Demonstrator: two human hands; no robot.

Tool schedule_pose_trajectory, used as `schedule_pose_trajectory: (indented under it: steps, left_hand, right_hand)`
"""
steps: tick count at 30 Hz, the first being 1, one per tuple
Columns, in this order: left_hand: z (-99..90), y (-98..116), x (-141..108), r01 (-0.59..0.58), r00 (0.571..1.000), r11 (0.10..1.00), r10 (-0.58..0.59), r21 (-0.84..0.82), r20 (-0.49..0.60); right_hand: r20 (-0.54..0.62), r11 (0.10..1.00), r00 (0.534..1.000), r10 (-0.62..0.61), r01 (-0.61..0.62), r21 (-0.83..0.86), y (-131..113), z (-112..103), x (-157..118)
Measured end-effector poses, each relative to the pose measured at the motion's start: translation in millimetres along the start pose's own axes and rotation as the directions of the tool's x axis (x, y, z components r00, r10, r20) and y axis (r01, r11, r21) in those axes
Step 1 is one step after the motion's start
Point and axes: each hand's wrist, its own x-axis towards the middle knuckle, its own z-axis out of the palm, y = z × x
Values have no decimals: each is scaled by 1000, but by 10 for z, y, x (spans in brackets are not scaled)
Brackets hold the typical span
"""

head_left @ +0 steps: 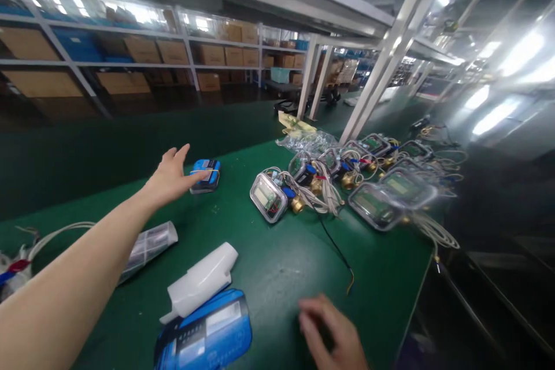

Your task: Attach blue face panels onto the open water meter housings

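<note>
My left hand (173,173) reaches out over the far edge of the green table, its fingers spread and the thumb in front of a small banded stack of blue labels (207,172). I cannot tell whether the thumb touches it. My right hand (332,332), blurred, hovers low at the front with thumb and fingers curled and a gap between them; nothing shows inside. Left of it lie larger blue label sheets (217,329) with a curled white sheet (202,280) partly over them. A clear rolled plastic sheet (150,248) sits beside my left forearm.
Several clear-cased meters (269,196) with brass fittings and coiled grey cables (327,196) crowd the table's right side. A crumpled plastic bag (310,141) lies behind them. White metal posts (390,52) rise at the back. More cables (17,266) are at the left edge.
</note>
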Motion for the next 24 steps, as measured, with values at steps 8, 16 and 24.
schedule_pose_trajectory:
  steps: [8,16,24]
  left_hand:
    - [-628,394,-1520,-203,887,976,148,-82,-437]
    - [605,29,-3644,-171,972,949,120,-264,-201]
    - [1137,468,-3847,-43,999,759,41,-650,-17]
  right_hand:
    - [257,922,966,-11,109,-372,-508,158,2648]
    - [440,900,867,235,-23,-436,-302,138,2606]
    - [158,987,975,154,-143,-78,-145,-480,1674]
